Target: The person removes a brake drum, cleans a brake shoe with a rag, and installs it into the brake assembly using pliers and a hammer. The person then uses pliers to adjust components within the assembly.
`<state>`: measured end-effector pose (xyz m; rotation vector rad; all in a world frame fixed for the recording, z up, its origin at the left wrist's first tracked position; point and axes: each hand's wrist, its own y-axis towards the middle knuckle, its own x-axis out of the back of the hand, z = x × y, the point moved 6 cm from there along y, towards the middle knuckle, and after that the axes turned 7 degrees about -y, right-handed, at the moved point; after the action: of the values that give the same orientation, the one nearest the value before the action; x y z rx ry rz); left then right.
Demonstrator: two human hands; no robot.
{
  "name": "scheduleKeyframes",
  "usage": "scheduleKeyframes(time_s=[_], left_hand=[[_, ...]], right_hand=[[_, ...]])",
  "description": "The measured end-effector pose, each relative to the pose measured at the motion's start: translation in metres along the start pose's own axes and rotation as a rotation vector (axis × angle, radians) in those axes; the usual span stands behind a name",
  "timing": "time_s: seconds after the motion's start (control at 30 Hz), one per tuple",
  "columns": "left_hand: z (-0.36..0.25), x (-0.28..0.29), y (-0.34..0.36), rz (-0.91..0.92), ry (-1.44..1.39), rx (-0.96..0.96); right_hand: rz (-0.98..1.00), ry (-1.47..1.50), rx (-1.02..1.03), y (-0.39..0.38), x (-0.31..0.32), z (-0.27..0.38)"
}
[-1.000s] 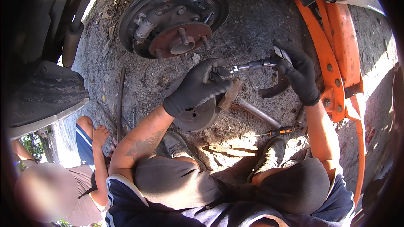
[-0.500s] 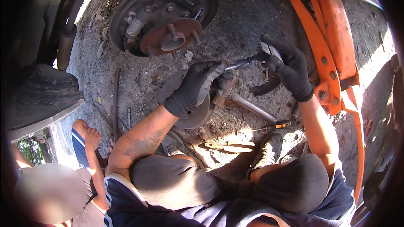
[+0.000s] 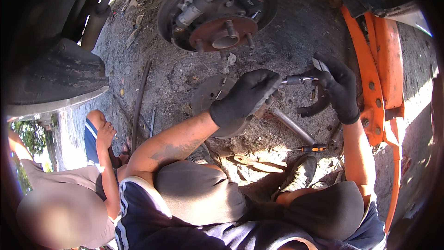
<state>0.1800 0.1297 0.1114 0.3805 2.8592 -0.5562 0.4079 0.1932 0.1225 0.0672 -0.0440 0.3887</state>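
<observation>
Dished backing plate (image 3: 163,23) has a cylinder (image 3: 192,14) mounted inside; drum (image 3: 203,94) on ground (image 3: 164,92), partly covered by left hand (image 3: 247,93). Hammer (image 3: 293,127) partly hidden by same hand, head hard to make out. Rod (image 3: 294,80) up between the hands, left tip lost in the fingers. Left grip narrow, pinching rod; right hand (image 3: 340,85) curled on pale piece (image 3: 321,65), can't tell if it grips rod's right end too

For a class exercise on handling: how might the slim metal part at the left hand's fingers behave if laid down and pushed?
The metal part seems stiff, jutting straight from the left hand. Its rounded, slim body might roll; its shiny end could feel slippery.
</observation>
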Motion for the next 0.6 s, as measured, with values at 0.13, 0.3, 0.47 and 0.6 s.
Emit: scheduleKeyframes(time_s=[0.13, 0.3, 0.47, 0.6], left_hand=[[0.008, 0.009, 0.000, 0.015, -0.069, 0.122], [0.000, 0.011, -0.003, 0.133, -0.178, 0.117], [-0.005, 0.012, -0.003, 0.168, -0.147, 0.075], [-0.009, 0.011, -0.010, 0.197, -0.163, 0.136]], right_hand=[[-0.031, -0.014, 0.004, 0.001, -0.002, -0.001], [-0.047, 0.016, -0.004, 0.001, -0.002, 0.001], [-0.057, 0.003, -0.034, -0.003, 0.004, 0.006], [-0.014, 0.075, -0.042, 0.000, 0.001, 0.004]])
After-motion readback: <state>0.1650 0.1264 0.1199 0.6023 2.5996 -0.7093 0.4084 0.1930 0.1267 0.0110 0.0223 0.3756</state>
